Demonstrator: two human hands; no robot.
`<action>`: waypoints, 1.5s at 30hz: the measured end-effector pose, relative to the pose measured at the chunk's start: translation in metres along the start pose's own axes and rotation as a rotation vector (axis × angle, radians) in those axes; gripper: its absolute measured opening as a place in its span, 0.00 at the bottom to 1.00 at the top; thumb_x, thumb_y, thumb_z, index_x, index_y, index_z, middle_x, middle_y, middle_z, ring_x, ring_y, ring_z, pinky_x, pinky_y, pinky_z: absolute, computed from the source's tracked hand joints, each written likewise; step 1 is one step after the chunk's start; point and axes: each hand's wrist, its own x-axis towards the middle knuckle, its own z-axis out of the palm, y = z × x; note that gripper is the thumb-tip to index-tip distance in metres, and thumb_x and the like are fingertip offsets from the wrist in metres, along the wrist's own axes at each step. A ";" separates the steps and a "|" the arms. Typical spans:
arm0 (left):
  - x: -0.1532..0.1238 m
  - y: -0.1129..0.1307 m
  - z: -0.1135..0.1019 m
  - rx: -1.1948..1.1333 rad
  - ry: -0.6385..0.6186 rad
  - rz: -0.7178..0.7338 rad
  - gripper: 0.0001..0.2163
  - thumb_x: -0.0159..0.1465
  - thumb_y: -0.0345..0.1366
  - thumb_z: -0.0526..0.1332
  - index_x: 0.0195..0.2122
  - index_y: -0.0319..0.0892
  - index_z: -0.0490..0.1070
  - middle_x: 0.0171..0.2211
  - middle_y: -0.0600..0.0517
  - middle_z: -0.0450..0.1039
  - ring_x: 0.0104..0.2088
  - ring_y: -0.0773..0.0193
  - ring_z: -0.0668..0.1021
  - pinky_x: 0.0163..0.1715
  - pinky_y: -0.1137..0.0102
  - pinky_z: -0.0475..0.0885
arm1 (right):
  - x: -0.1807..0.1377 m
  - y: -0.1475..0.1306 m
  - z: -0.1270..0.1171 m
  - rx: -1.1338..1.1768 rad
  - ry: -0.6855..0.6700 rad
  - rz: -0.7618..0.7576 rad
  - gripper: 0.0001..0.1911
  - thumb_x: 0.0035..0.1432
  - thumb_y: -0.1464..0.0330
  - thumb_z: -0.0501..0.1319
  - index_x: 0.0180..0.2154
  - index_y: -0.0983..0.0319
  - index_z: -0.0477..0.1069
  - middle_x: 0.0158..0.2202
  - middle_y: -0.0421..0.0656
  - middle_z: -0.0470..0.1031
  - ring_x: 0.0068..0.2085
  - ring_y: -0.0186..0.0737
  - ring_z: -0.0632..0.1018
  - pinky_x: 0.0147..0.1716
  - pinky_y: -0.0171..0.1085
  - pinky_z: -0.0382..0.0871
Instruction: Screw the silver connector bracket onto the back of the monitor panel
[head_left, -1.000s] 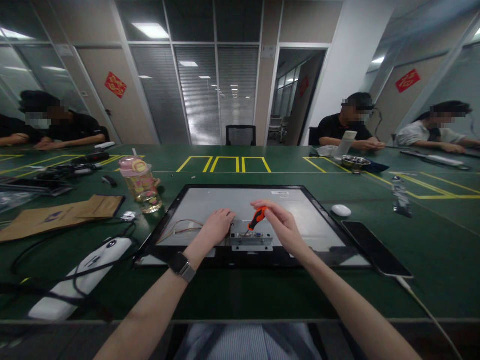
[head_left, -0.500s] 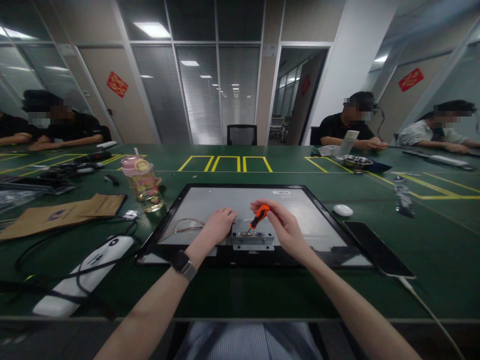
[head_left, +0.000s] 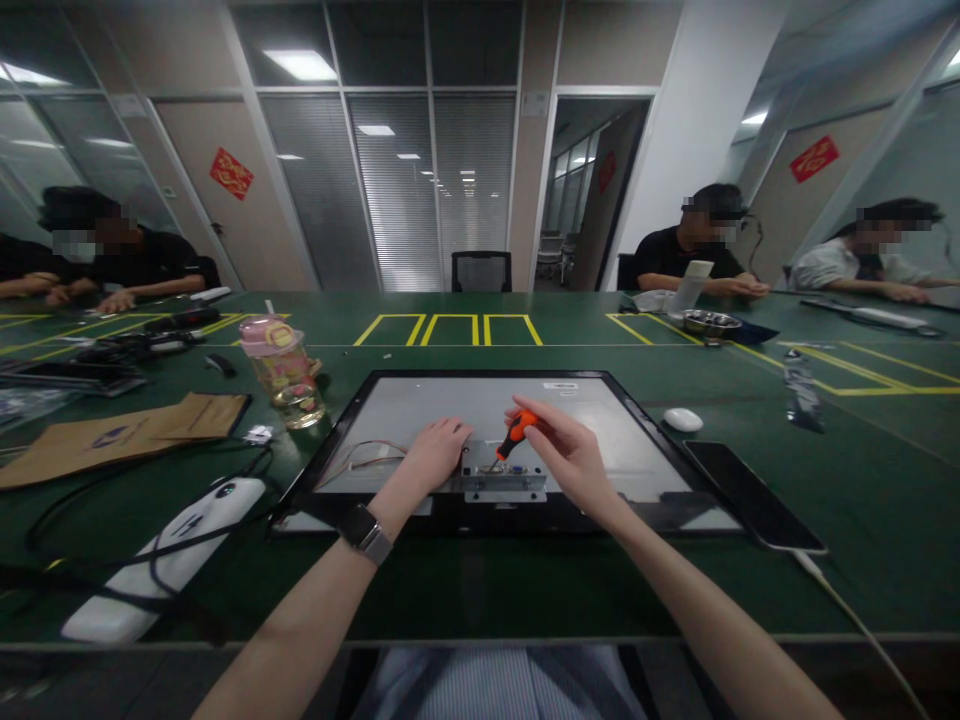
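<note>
Screwdriver (head_left: 517, 434) at the centre of the frame slants down to the metal bracket (head_left: 506, 484) on the panel (head_left: 626, 440), which presumably lies flat for steady support. The right hand (head_left: 571, 452) is closed around the tool's upper end; the left hand (head_left: 435, 456), fingers nearly together, lies at the bracket's left side, perhaps bracing it, though whether it grips I cannot tell.

screwdriver (head_left: 515, 437) orange and black; bracket (head_left: 504, 487) grey; table (head_left: 480, 590) green, yellow-lined
</note>
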 end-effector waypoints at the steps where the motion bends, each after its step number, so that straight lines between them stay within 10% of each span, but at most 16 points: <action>1: 0.000 0.000 0.000 0.001 -0.001 -0.001 0.14 0.68 0.26 0.51 0.51 0.40 0.70 0.49 0.43 0.73 0.49 0.56 0.75 0.50 0.63 0.70 | 0.000 0.001 0.000 -0.033 0.025 -0.005 0.17 0.65 0.66 0.60 0.55 0.53 0.74 0.42 0.46 0.78 0.44 0.44 0.79 0.45 0.45 0.76; 45: -0.001 0.002 -0.005 -0.004 -0.009 -0.001 0.14 0.68 0.25 0.51 0.51 0.40 0.70 0.49 0.42 0.73 0.50 0.55 0.75 0.51 0.62 0.70 | -0.002 -0.001 -0.005 -0.007 -0.036 -0.018 0.19 0.68 0.66 0.55 0.58 0.52 0.71 0.50 0.47 0.78 0.49 0.46 0.80 0.50 0.47 0.74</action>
